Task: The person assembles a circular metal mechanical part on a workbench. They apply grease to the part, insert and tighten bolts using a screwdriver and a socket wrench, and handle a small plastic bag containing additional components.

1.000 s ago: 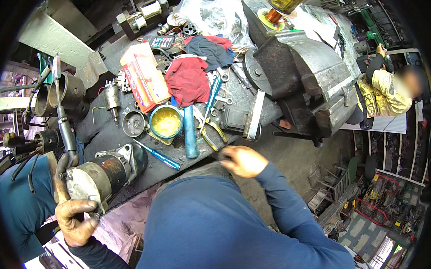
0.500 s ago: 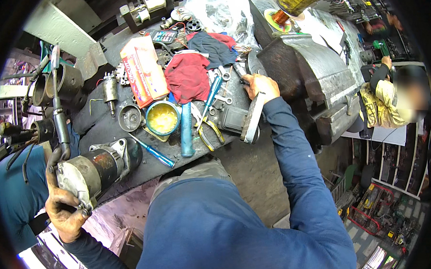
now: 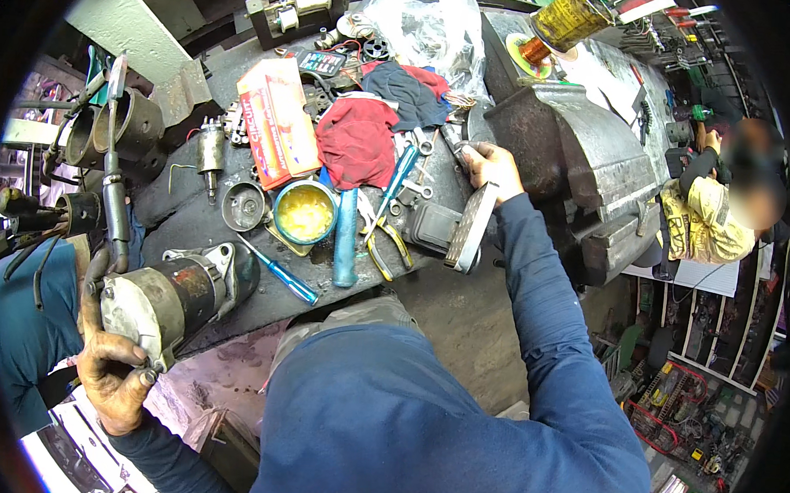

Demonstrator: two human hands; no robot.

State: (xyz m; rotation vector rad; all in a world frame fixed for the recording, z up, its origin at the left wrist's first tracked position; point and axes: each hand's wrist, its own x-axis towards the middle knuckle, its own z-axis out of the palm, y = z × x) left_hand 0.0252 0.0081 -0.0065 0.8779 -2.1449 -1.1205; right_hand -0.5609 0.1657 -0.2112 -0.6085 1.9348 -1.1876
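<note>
At lower left, my left hand [image 3: 115,366] is closed around the pale end cap of a starter motor [image 3: 177,290]. The motor's dark, scuffed body lies at the bench edge, its flange pointing away from me. Far to the right, my right hand [image 3: 493,170] is closed at the bench beside the vise [image 3: 575,157]. A short metal piece [image 3: 455,141] protrudes from its fingers; its kind is unclear. Beneath that wrist is a flat metal block [image 3: 471,230]. A blue screwdriver [image 3: 281,272] and a tub of yellow grease [image 3: 305,212] lie between the hands.
Yellow-handled pliers [image 3: 389,251], a blue-handled tool [image 3: 347,244], a red cloth [image 3: 357,141] and an orange-white box [image 3: 278,127] crowd the bench. A copper wire spool [image 3: 534,50] stands behind. Another person in yellow [image 3: 700,216] works at right; a teal-clothed person [image 3: 34,336] is at left.
The bench has shifted slightly rightward in view. My right hand has moved a little right and nearer to me; my left hand stays on the starter motor.
</note>
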